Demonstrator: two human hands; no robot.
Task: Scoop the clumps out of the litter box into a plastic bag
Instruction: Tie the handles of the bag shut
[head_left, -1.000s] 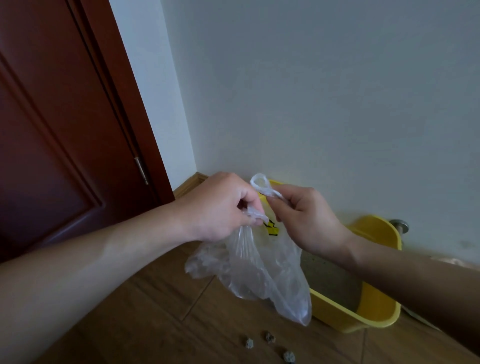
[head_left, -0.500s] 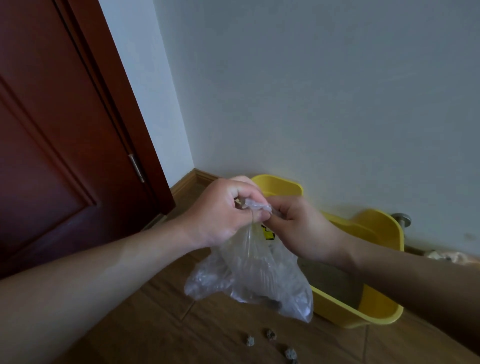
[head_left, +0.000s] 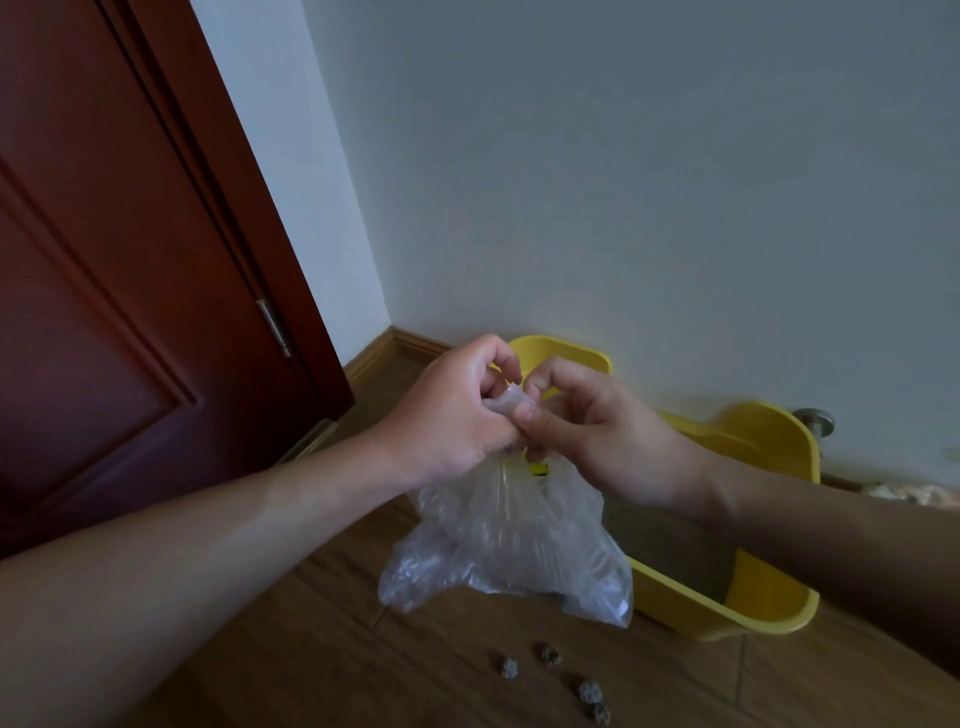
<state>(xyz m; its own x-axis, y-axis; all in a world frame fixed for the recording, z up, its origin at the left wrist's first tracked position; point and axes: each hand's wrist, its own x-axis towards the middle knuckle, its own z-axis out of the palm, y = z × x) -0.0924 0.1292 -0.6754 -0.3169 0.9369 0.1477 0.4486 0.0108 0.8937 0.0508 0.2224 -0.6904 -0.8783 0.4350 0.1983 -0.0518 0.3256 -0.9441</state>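
Observation:
A clear plastic bag (head_left: 511, 545) hangs in the air in front of a yellow litter box (head_left: 763, 592) that stands on the floor against the wall. My left hand (head_left: 452, 410) and my right hand (head_left: 587, 426) meet above the bag, both pinching its gathered handles at the top. Dark matter shows through the bag's bottom. Grey litter (head_left: 670, 545) fills the box. The bag hides the box's near left side.
Several small grey clumps (head_left: 551, 656) lie on the wooden floor in front of the box. A dark red door (head_left: 104, 260) stands at the left. A metal door stopper (head_left: 813, 418) juts from the wall behind the box. A crumpled light thing (head_left: 914, 493) lies at far right.
The loop of the bag's handles that stood up between my hands has been pulled down into my fingers. Both hands have closed tighter together at the bag's top.

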